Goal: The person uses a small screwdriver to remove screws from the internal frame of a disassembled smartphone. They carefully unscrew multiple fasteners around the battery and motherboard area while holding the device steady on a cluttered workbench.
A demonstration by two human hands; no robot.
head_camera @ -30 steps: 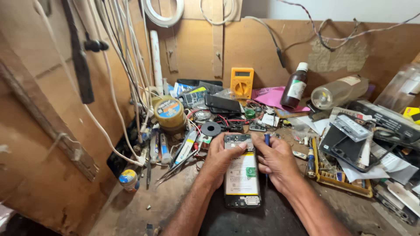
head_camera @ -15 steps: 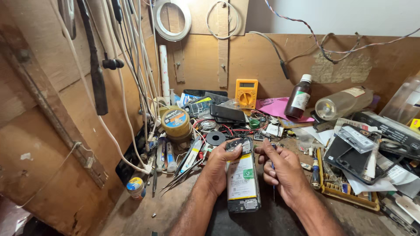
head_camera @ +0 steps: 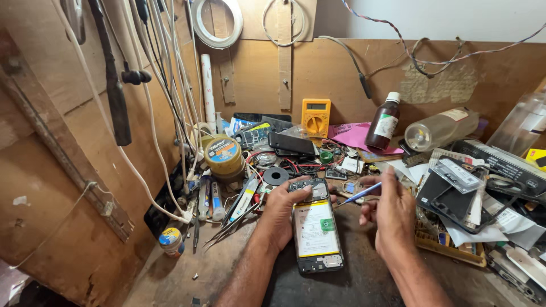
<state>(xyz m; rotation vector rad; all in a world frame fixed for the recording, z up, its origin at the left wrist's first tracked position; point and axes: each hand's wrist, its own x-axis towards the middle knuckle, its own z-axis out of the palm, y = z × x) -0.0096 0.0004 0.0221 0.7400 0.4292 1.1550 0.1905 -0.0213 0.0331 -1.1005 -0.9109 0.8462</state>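
An opened smartphone [head_camera: 315, 227] lies back-up on a dark mat [head_camera: 341, 278], its battery and inner parts showing. My left hand [head_camera: 282, 210] grips the phone's left edge near the top. My right hand [head_camera: 391, 213] hovers to the right of the phone and holds a thin blue-handled tool [head_camera: 359, 196], whose tip points left toward the phone's upper right corner.
Cluttered wooden bench: a yellow multimeter [head_camera: 315, 116], a brown bottle [head_camera: 382, 122], a clear bottle on its side [head_camera: 441, 128], a tin of paste [head_camera: 223, 156], tweezers and screwdrivers [head_camera: 233, 213] at left, phone parts and covers [head_camera: 460, 190] at right. Cables [head_camera: 153, 85] hang on the left wall.
My right hand has lifted off the phone and drawn back to the right with the blue tool. The left hand stays on the phone.
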